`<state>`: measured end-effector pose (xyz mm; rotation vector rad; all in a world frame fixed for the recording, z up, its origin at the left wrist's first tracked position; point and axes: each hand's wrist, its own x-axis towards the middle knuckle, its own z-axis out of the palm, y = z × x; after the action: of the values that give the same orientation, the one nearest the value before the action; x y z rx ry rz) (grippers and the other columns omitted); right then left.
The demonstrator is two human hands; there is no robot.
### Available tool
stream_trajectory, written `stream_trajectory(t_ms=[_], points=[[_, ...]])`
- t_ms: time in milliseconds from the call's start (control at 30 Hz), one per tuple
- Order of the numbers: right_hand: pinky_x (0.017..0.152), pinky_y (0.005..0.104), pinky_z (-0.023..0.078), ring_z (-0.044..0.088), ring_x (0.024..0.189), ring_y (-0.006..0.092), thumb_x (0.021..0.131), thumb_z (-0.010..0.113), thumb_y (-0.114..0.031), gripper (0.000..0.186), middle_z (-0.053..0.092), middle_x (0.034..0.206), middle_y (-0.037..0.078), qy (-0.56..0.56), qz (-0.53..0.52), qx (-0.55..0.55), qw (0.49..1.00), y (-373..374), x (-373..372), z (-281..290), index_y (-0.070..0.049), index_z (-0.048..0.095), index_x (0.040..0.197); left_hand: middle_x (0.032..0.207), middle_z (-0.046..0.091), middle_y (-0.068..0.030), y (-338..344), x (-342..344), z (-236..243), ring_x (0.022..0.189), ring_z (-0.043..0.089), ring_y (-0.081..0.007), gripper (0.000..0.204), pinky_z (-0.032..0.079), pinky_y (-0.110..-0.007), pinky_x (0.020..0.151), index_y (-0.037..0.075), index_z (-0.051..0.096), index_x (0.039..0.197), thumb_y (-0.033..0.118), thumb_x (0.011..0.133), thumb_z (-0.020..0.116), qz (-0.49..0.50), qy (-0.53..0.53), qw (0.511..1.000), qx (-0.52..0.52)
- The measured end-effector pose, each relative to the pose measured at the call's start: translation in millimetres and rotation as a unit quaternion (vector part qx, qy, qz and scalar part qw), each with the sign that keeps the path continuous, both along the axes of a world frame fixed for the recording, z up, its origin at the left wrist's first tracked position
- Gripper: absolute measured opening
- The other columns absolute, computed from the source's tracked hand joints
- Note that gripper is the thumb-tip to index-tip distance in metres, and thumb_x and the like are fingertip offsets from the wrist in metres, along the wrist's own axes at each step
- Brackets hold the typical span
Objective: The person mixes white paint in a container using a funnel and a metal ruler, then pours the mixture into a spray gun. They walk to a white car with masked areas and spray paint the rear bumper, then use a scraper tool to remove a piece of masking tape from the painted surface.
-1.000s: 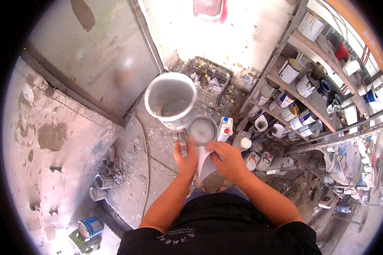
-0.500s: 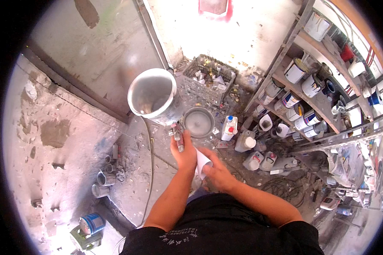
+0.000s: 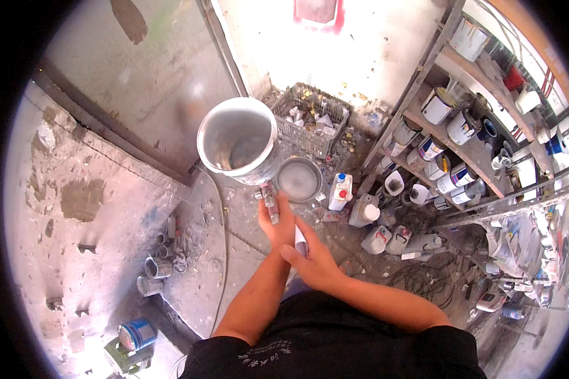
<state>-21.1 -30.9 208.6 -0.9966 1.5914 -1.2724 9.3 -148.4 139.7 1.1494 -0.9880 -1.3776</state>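
My left hand (image 3: 276, 226) is closed round what looks like a metal spray gun (image 3: 269, 201), whose fitting shows above the thumb. A large silver cup (image 3: 273, 136) with a wide rim is joined to it, its open mouth tilted up and its inside mostly bare grey. Just below, my right hand (image 3: 317, 260) is closed round a curled white sheet (image 3: 301, 244), pressed against the left wrist. Only a narrow strip of the sheet shows; the rest is hidden by the hands. A round pan (image 3: 298, 183) with greyish contents lies on the floor beyond my left hand.
A plastic crate (image 3: 310, 136) of scraps stands by the far wall. White jugs (image 3: 364, 210) and a white bottle (image 3: 341, 192) sit to the right, below shelves (image 3: 480, 155) of paint cans. A hose (image 3: 222, 252) runs along the floor at left; metal cups (image 3: 158, 267) line the wall.
The cup and my left hand have moved slightly right. My right hand has come in against the left wrist, and the curled white sheet is now narrower and mostly covered.
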Motion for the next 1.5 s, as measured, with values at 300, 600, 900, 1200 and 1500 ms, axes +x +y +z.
stream_trajectory(t_ms=[300, 600, 900, 1200, 1500], points=[[0.104, 0.0299, 0.029, 0.041, 0.124, 0.0192, 0.098, 0.042, -0.028, 0.051, 0.043, 0.137, 0.014, -0.212, 0.006, -0.025, 0.977, -5, -16, -27, 0.003, 0.035, 0.137, 0.072, 0.053, 0.0021, 8, 1, 14, 0.069, 0.046, -0.0059, 0.013, 0.039, -0.025, 0.060, 0.005, 0.054, 0.082, 0.015, 0.086, 0.062, -0.014, -0.001, 1.000, -0.022], [0.107, 0.0342, 0.026, 0.030, 0.131, 0.0181, 0.074, 0.056, -0.004, 0.086, 0.027, 0.145, 0.010, -0.276, 0.186, -0.082, 0.939, -1, -33, -26, -0.007, 0.011, 0.147, 0.069, 0.051, 0.0036, -8, 8, 15, 0.063, 0.044, -0.0054, 0.012, 0.036, -0.024, 0.055, 0.005, 0.055, 0.081, 0.014, 0.086, 0.061, 0.006, 0.037, 0.998, 0.053], [0.087, 0.0303, 0.045, 0.057, 0.098, 0.0150, 0.080, 0.055, 0.001, 0.044, 0.062, 0.106, 0.007, -0.095, 0.052, -0.021, 0.994, -9, -52, -40, -0.004, 0.050, 0.123, 0.068, 0.052, 0.0035, -7, 18, 21, 0.063, 0.047, -0.0057, 0.014, 0.037, -0.024, 0.056, 0.005, 0.057, 0.082, 0.017, 0.086, 0.064, 0.024, 0.024, 0.997, 0.073], [0.085, 0.0326, 0.045, 0.058, 0.097, 0.0242, 0.076, 0.070, -0.012, 0.039, 0.059, 0.102, 0.010, 0.178, -0.039, -0.127, 0.975, -2, -87, -50, -0.004, 0.054, 0.111, 0.069, 0.053, 0.0033, -5, 28, -1, 0.064, 0.047, -0.0050, 0.015, 0.037, -0.024, 0.056, 0.004, 0.056, 0.083, 0.017, 0.087, 0.063, -0.011, 0.005, 1.000, 0.020], [0.080, 0.0386, 0.046, 0.058, 0.091, 0.0303, 0.073, 0.071, -0.023, 0.034, 0.060, 0.097, 0.014, 0.295, 0.006, -0.075, 0.953, -5, -72, -68, -0.005, 0.061, 0.101, 0.073, 0.055, 0.0036, 14, 16, -9, 0.064, 0.046, -0.0044, 0.016, 0.037, -0.023, 0.056, 0.003, 0.058, 0.097, 0.015, 0.087, 0.062, -0.052, -0.028, 0.998, 0.005]])
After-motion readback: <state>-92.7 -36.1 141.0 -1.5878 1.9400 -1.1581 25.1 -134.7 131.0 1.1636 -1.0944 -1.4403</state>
